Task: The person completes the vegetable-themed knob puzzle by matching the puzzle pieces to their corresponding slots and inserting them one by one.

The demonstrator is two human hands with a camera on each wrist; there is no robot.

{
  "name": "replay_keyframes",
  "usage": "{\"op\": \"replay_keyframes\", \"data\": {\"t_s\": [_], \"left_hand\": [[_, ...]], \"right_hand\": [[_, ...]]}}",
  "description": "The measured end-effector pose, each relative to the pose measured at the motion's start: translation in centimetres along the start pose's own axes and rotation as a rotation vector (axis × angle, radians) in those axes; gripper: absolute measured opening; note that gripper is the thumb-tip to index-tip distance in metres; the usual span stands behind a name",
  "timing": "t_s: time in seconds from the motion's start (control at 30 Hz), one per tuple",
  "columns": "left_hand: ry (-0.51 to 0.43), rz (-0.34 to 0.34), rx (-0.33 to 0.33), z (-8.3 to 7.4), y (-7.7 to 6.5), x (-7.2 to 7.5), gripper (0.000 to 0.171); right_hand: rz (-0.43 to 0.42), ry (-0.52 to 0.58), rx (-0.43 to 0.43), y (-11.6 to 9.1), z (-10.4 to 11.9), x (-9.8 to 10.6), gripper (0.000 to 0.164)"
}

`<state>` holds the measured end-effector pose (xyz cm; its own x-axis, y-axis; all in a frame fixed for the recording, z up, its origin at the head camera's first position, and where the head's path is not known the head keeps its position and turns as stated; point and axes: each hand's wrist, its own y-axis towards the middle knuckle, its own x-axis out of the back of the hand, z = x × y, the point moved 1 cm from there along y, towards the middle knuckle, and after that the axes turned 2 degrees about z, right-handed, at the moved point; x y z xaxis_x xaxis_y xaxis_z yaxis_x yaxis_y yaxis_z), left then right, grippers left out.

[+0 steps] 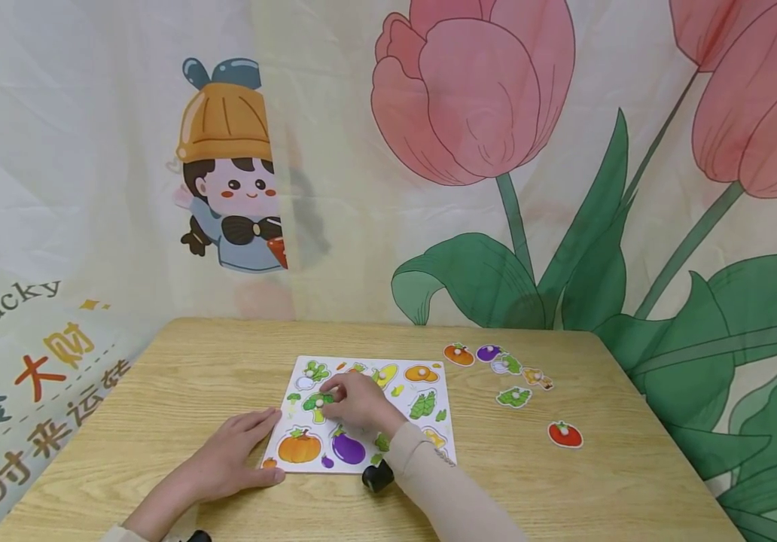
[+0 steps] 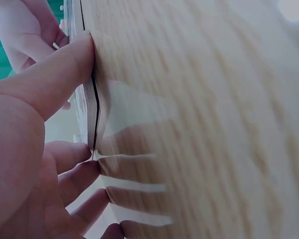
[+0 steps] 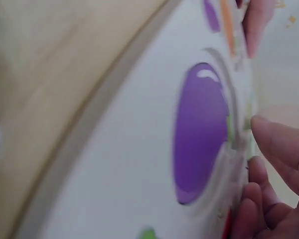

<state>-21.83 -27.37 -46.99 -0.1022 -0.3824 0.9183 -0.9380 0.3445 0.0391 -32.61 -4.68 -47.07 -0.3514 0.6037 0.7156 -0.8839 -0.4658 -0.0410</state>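
Observation:
A white vegetable puzzle board (image 1: 294,421) lies on the wooden table. Over its left half, my right hand (image 1: 359,401) has fingertips beside the knob of a broccoli piece (image 1: 318,404). A gap shows between its thumb and the nearest finger in the right wrist view. My left hand (image 1: 234,454) rests at the board's left edge, thumb by the near corner and fingers farther up; the left wrist view shows the fingertips (image 2: 84,47) touching that edge. Near the front of the board are a pumpkin (image 1: 299,447) and an eggplant picture (image 3: 202,134).
Loose knobbed pieces lie right of the board: a pumpkin (image 1: 459,354), an eggplant (image 1: 487,353), a white and green vegetable (image 1: 507,364), a brown piece (image 1: 537,377), a green piece (image 1: 513,397) and a tomato (image 1: 565,434). A printed curtain (image 1: 341,226) hangs behind the table (image 1: 497,482).

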Motion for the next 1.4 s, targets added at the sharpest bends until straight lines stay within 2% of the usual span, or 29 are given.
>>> {"op": "replay_keyframes", "data": {"t_s": [0.13, 0.23, 0.43, 0.6, 0.8, 0.97, 1.2, 1.4], "left_hand": [[-0.003, -0.001, 0.005, 0.1, 0.0, -0.1, 0.099], [-0.002, 0.004, 0.007, 0.1, 0.1, -0.2, 0.099], [-0.001, 0.017, 0.018, 0.0, 0.1, 0.0, 0.100], [-0.002, 0.015, 0.009, 0.1, 0.2, 0.1, 0.101], [-0.003, 0.008, 0.006, 0.3, 0.1, -0.2, 0.101], [0.001, -0.002, 0.007, 0.2, -0.1, 0.1, 0.101], [0.010, -0.003, 0.010, 0.4, -0.3, 0.1, 0.102], [0.004, -0.008, -0.010, 0.1, 0.1, -0.1, 0.100]], "right_hand": [[0.041, 0.073, 0.038, -0.8, -0.4, 1.0, 0.034], [0.040, 0.101, 0.082, -1.4, -0.8, 2.0, 0.034], [-0.005, 0.122, 0.095, -3.0, -1.8, 5.0, 0.025], [-0.071, 0.131, 0.105, -5.0, -2.8, 8.1, 0.025], [-0.146, 0.080, 0.114, -7.7, -5.7, 11.2, 0.023], [-0.210, 0.027, 0.067, -10.2, -7.9, 13.7, 0.021], [-0.248, -0.040, 0.032, -13.5, -11.2, 16.9, 0.024], [-0.288, -0.114, 0.015, -16.0, -14.7, 18.7, 0.024]]}}
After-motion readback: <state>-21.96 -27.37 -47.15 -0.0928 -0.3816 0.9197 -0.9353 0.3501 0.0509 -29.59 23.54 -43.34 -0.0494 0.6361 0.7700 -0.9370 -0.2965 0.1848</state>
